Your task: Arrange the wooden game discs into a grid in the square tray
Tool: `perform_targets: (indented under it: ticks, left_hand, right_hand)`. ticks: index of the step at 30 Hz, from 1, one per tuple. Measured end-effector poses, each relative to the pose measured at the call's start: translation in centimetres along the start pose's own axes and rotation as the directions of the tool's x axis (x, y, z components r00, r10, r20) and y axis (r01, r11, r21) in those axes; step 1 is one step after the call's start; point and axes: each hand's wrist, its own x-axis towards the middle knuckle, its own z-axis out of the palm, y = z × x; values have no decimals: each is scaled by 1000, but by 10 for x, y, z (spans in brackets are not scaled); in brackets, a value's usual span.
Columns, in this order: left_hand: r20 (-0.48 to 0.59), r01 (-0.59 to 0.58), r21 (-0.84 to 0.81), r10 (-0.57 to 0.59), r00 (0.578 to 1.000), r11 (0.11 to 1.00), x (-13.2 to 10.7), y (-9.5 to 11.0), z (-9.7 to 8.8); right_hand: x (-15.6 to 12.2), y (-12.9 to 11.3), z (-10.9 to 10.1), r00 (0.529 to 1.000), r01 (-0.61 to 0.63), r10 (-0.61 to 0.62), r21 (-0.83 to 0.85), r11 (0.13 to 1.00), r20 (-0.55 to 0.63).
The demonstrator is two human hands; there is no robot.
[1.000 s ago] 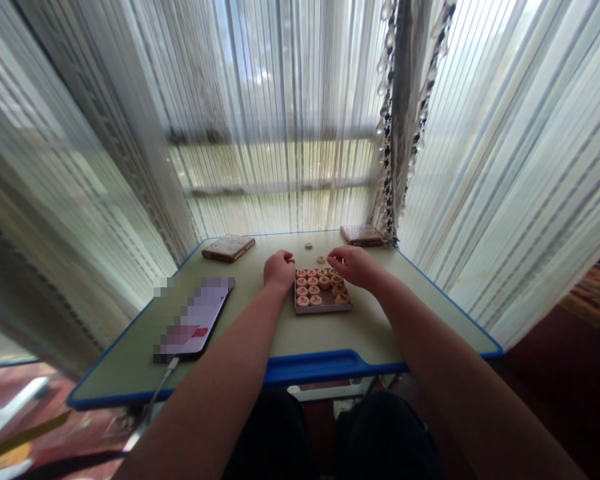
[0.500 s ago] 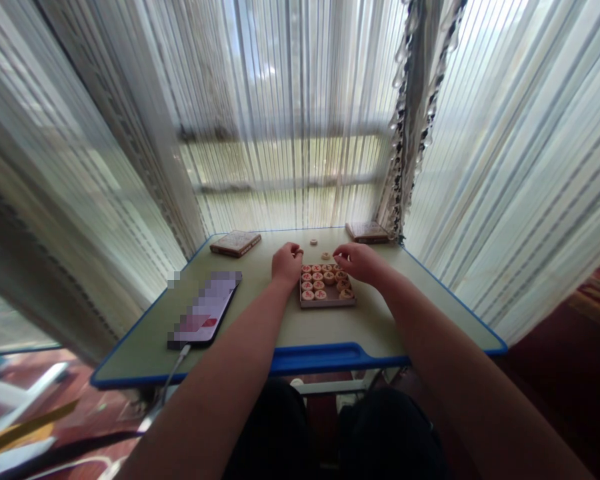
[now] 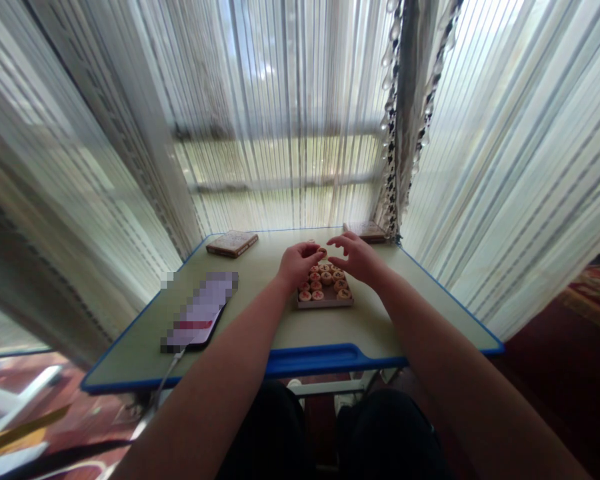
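Observation:
A shallow square tray (image 3: 325, 304) lies mid-table, filled with several round wooden game pieces (image 3: 318, 295) that carry red marks. My left hand (image 3: 296, 263) hovers over the tray's far left corner with its fingers curled, pinching a loose round piece (image 3: 323, 252) at the fingertips just beyond the tray. My right hand (image 3: 357, 259) is over the tray's far right corner, fingers apart and curved, thumb and forefinger facing that same piece and holding nothing. The two hands nearly meet.
A phone (image 3: 200, 313) with a cable lies on the left of the blue-rimmed table (image 3: 310, 363). Flat patterned boxes rest at the back left (image 3: 231, 243) and back right (image 3: 369, 231). Sheer curtains (image 3: 290, 133) close in on three sides.
Both hands have moved away from me and toward each other, to the loose piece beyond the tray. My right hand's fingers have spread. The camera shifted slightly.

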Motion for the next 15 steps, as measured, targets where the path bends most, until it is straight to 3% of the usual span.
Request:
perform_targets:
  ticks: [15]
  left_hand:
    - [57,82,-191,-72,996,978,-3,8,5]
  right_hand:
    - [0,-6,-2,1000,16,-16,-34,999,18]
